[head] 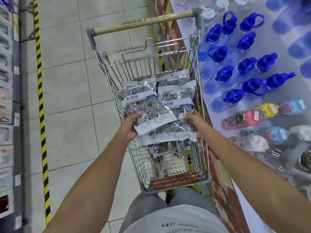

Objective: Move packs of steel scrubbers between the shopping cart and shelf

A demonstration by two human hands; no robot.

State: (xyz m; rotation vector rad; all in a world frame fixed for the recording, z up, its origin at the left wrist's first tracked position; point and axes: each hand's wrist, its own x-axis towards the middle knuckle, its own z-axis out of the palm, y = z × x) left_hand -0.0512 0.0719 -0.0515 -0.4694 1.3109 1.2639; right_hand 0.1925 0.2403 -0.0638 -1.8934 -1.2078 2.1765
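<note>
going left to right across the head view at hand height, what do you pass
shelf edge with boxed goods → yellow-black floor stripe → left hand → scrubber packs in the cart → right hand → coloured bottles

I see the wire cart (170, 167) standing on the pale tiled floor (67, 81), its handle (144, 22) at the far end. Scrubber packs (176, 96) lie piled in its basket, overlapping one another at slants. Just right of the cart, the shelf (249, 182) carries rows of clear bottles with blue caps (244, 66), then coloured bottles (252, 115) lying nearer me. A yellow-and-black stripe (41, 105) runs along the floor at left, beside another rack (8, 98).
</note>
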